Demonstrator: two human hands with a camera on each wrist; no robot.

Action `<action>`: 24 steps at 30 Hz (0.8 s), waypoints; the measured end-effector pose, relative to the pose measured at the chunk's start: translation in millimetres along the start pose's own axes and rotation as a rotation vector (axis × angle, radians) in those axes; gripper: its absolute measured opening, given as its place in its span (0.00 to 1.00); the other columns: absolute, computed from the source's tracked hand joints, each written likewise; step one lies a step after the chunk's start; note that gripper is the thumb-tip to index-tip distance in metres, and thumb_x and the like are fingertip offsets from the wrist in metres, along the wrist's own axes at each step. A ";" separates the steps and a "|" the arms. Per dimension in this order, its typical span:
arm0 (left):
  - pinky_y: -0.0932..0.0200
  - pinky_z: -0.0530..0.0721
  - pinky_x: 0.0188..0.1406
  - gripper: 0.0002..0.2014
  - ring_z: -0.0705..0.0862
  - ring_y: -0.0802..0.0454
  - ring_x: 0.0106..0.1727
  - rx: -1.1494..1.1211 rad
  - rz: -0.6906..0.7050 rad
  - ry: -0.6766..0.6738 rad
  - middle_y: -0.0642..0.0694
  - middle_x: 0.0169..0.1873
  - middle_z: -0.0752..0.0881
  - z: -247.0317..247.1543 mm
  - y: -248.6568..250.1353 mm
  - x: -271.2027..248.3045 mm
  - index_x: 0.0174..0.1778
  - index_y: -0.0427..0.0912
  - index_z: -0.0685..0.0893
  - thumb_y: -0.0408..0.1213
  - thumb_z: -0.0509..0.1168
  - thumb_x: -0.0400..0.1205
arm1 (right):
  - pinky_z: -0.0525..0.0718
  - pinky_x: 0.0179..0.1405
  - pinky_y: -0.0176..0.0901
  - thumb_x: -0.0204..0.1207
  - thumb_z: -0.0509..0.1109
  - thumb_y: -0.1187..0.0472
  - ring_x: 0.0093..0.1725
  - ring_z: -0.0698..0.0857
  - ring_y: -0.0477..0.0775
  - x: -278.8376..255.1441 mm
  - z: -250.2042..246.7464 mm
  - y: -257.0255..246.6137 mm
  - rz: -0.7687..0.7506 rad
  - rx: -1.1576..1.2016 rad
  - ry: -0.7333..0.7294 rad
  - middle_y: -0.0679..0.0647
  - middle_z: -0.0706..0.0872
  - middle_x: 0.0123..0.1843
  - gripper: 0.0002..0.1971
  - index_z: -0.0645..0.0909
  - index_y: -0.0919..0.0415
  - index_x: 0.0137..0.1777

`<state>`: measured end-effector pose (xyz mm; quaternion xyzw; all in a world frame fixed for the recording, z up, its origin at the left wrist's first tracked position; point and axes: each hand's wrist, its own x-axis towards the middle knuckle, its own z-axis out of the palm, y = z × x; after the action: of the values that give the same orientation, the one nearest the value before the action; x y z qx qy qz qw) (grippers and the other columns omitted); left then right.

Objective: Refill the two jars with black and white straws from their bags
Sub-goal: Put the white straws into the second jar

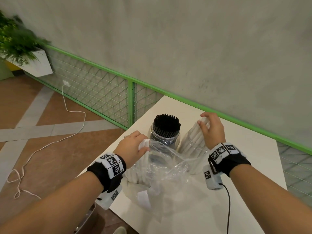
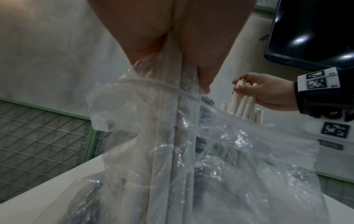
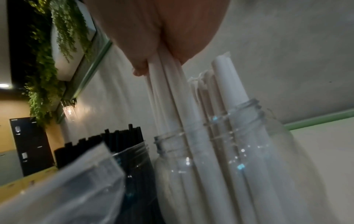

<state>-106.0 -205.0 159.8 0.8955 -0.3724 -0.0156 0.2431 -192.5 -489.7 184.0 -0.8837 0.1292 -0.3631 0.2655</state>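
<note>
Fingers of the right hand (image 1: 213, 129) curl round a small bunch of white straws (image 3: 173, 97), gripping it near the top ends. These straws stand nearly upright, long axis vertical, lower ends already inside the mouth of the right-hand jar (image 3: 226, 166); further white straws stand in the same jar, tips pointing up past the rim. Just left of it, the second jar (image 1: 166, 137) holds black straws (image 1: 166, 122), packed upright with their cut ends pointing upward. Both jars stand toward the far side of the white table (image 1: 244, 166), close beside each other.

Fingers of the left hand (image 1: 133, 146) clench a second bunch of white straws (image 1: 143, 159) at its upper end, together with the mouth of a clear plastic bag (image 1: 167, 168). This bunch is steeply tilted, top ends pointing up and far, lower ends down inside the bag near the table's left edge. The crumpled bag spreads across the near part of the table, in front of both jars.
</note>
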 end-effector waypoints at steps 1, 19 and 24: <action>0.54 0.75 0.52 0.17 0.80 0.46 0.55 0.001 -0.001 0.003 0.49 0.57 0.79 0.2 -0.3 0.4 0.62 0.46 0.79 0.50 0.64 0.80 | 0.66 0.50 0.31 0.78 0.69 0.66 0.51 0.76 0.52 0.7 -1.3 0.7 -0.007 -0.017 0.013 0.58 0.81 0.53 0.09 0.80 0.66 0.57; 0.60 0.74 0.52 0.17 0.79 0.52 0.53 -0.125 0.015 0.033 0.50 0.53 0.80 2.5 -1.8 1.2 0.62 0.50 0.82 0.45 0.69 0.78 | 0.77 0.62 0.39 0.77 0.70 0.56 0.58 0.78 0.45 -57.0 42.7 -82.5 -0.076 0.144 -0.591 0.47 0.79 0.59 0.21 0.76 0.54 0.71; 0.74 0.70 0.47 0.22 0.76 0.60 0.51 -0.307 0.036 0.069 0.54 0.50 0.78 -4.6 -3.0 -3.2 0.62 0.52 0.78 0.57 0.64 0.74 | 0.79 0.59 0.40 0.66 0.79 0.58 0.59 0.81 0.47 -73.6 83.6 -99.9 0.188 0.344 -0.717 0.47 0.80 0.62 0.39 0.65 0.49 0.76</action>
<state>-105.3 -199.2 162.1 0.8412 -0.3729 -0.0374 0.3899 -181.3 -344.9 148.3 -0.8814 0.0459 -0.0227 0.4697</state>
